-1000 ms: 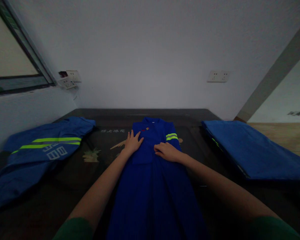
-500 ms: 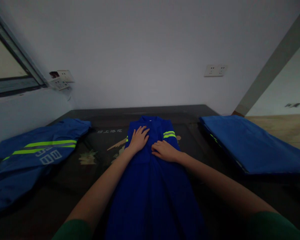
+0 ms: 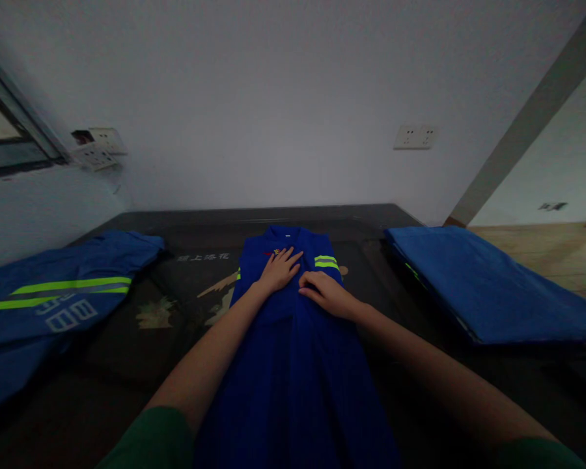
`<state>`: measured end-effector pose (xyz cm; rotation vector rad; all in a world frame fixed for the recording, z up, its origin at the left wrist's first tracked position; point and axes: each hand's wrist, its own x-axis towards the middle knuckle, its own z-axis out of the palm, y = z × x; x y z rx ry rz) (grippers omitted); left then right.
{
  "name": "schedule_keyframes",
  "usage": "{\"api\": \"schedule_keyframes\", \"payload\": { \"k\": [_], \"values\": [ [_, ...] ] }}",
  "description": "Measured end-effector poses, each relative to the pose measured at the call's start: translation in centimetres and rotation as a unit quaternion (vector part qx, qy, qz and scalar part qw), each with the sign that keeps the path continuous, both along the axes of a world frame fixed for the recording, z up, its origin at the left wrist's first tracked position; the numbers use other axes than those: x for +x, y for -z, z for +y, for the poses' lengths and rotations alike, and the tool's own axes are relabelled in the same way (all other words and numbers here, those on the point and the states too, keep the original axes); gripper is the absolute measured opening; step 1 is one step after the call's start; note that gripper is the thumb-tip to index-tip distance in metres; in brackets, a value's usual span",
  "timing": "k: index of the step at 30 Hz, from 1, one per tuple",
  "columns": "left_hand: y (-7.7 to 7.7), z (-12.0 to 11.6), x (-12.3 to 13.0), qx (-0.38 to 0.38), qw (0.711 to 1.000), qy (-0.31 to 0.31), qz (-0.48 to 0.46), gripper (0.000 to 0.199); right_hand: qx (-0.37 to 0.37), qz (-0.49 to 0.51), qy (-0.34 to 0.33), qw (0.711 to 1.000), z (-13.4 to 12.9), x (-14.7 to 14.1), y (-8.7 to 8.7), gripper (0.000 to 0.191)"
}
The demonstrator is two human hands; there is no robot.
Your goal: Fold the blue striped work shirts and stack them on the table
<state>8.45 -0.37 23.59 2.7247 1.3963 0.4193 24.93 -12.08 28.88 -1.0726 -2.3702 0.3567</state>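
A blue coverall [image 3: 278, 345] with a collar, a chest emblem and yellow-green and grey reflective bands lies front up on a dark table, running toward me. My left hand [image 3: 280, 269] is open and lies flat on its chest, just beside the emblem, fingers pointing up and right. To its right, my right hand [image 3: 326, 291] has its fingers curled with the thumb below, closed on the cloth at the front opening. Creases run down the fabric below the hands. The fingertips of my right hand are partly hidden.
On the left lies another blue garment [image 3: 78, 264] with reflective bands and lettering. A folded blue garment [image 3: 488, 286] sits on the right of the dark table [image 3: 366, 277]. Behind the table rises a wall with sockets [image 3: 415, 137]; a window frame is at far left.
My left hand has shifted slightly right and down on the chest, showing more of the emblem. The right hand stays by the front opening with its fingers a little lifted. The view has turned slightly.
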Motion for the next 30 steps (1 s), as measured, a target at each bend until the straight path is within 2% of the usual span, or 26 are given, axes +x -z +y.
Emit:
{"api": "schedule_keyframes", "payload": {
  "k": [3, 7, 13, 16, 18, 21, 25, 28, 30],
  "values": [
    [-0.1, 0.0, -0.4, 0.009, 1.000, -0.011, -0.017, 0.050, 0.020, 0.003, 0.016, 1.000, -0.2, 0.1, -0.2, 0.006],
    [-0.6, -0.5, -0.8, 0.008, 0.999, -0.044, 0.004, 0.049, 0.028, -0.010, 0.022, 0.999, -0.4, 0.2, -0.3, 0.008],
    [-2.1, -1.7, 0.0, 0.019, 0.992, -0.120, 0.032, 0.044, 0.011, -0.062, 0.011, 0.998, -0.6, 0.2, 0.4, 0.008],
    [-3.0, -1.6, -0.2, 0.040, 0.989, -0.140, 0.021, 0.038, 0.002, -0.065, 0.007, 0.998, -0.7, 0.1, 0.4, 0.008],
    [-3.5, -1.1, -1.4, 0.039, 0.983, -0.179, 0.014, 0.038, -0.005, -0.054, 0.008, 0.998, -0.7, 0.1, 0.3, 0.007],
    [-3.9, 0.1, -4.8, 0.004, 0.968, -0.247, 0.049, 0.040, -0.012, -0.034, 0.010, 0.999, -0.7, 0.1, 0.4, 0.006],
    [-3.9, 1.4, -9.4, -0.052, 0.956, -0.274, 0.088, 0.045, -0.021, -0.042, 0.010, 0.999, -0.6, -0.1, 0.7, 0.007],
    [-3.8, 1.7, -11.0, -0.091, 0.950, -0.295, 0.042, 0.050, -0.016, -0.044, 0.012, 0.999, -0.4, -0.4, 0.9, 0.007],
    [-3.8, 1.6, -11.2, -0.129, 0.944, -0.300, -0.056, 0.040, -0.013, -0.041, 0.011, 0.999, -0.3, -0.6, 0.9, 0.007]
  ]
}}
